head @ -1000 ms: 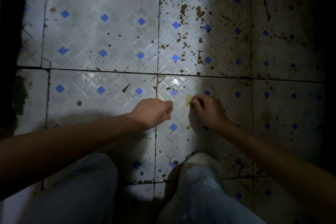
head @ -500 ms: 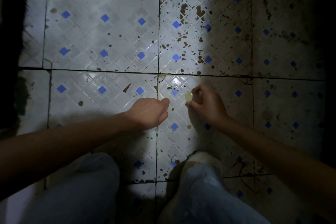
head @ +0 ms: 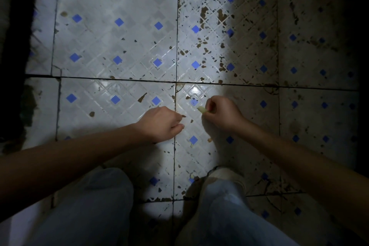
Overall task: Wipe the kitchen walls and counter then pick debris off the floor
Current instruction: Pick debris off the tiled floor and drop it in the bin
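Head view, looking straight down at the tiled floor (head: pixel 119 46), white tiles with small blue diamonds and a raised diagonal grid, lit by a bright patch in the middle and dark at the edges. Landmark: the dark grout crossing (head: pixel 176 82) where four tiles meet. Right hand (head: pixel 220 114) sits just below and right of the crossing, fingers curled tight, pinching a small pale yellowish scrap of debris (head: pixel 201 109) between thumb and fingertips; the scrap sticks out on the hand's left side, whether it clears the tile or touches it cannot be told. Left hand (head: pixel 161 124) sits below and slightly left of the crossing, loosely fisted, thumb and forefinger nearly together; cannot tell if anything is inside, nothing visible in it. The two hands are near each other, apart, with the vertical grout line running between them. Brown flaky spots (head: pixel 221 16) are scattered thickest on the tile above and right of the crossing; a few more sit left of the crossing, including an elongated brown fleck (head: pixel 142 98). A small tan crumb (head: pixel 209 140) lies on the tile well below the crossing, beside the right forearm, and another pale bit (head: pixel 192 176) lies further down near the knee. Both forearms come in from the lower corners. Light trouser knees (head: pixel 95 205) fill the bottom, a pale shoe (head: pixel 223 174) shows below the right hand. Far left of the crossing a dark edge strip (head: pixel 18 46) borders the floor.
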The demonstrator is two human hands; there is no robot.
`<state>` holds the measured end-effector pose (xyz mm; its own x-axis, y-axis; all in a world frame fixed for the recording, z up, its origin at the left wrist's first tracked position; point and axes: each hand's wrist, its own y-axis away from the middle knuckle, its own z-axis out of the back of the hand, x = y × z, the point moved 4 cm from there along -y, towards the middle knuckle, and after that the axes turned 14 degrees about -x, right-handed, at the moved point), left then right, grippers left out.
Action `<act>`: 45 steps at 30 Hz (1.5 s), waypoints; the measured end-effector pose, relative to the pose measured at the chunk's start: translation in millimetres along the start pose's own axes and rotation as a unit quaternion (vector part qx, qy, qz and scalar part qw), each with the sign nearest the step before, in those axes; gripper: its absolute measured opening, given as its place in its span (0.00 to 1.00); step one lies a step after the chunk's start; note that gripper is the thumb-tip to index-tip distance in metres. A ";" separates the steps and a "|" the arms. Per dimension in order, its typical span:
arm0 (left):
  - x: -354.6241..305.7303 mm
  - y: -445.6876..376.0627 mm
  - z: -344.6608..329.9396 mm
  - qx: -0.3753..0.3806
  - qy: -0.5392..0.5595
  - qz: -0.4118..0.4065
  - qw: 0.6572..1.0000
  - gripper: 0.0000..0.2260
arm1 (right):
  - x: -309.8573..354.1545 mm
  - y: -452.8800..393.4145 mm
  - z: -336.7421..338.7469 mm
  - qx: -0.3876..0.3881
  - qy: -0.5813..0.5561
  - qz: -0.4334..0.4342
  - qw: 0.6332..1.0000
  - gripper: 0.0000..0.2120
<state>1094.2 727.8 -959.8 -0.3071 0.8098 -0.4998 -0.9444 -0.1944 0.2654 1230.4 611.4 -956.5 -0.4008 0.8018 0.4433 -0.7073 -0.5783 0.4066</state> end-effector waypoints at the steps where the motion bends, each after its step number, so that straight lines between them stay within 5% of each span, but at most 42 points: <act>1: 0.6 0.4 0.2 -0.002 0.004 0.002 1.000 0.15 | 1.2 0.4 -0.6 0.009 0.005 0.010 1.000 0.03; 9: 1.6 5.1 -3.1 0.001 0.018 0.007 1.000 0.18 | -1.3 12.1 3.8 0.019 -0.087 -0.002 0.996 0.15; 14: 0.2 5.3 -2.6 0.002 0.033 0.013 0.999 0.19 | -16.6 21.7 0.8 0.033 -0.118 -0.072 0.990 0.14; 22: -0.3 2.6 -2.6 -0.018 0.032 0.002 0.999 0.20 | -12.3 25.8 1.4 -0.003 -0.134 -0.070 0.988 0.17; 34: 1.1 3.3 -5.4 -0.016 0.031 0.006 0.999 0.20 | -27.1 20.4 11.7 -0.012 -0.166 -0.115 0.979 0.06; 45: -0.6 1.2 -6.1 -0.012 0.030 0.005 0.999 0.20 | -28.1 30.0 7.5 -0.007 -0.105 -0.006 0.994 0.06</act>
<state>1092.6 723.6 -964.2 -0.3218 0.7736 -0.5458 -0.9437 -0.2155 0.2510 1224.8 570.4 -950.7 -0.2618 0.7587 0.5965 -0.7206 -0.5648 0.4021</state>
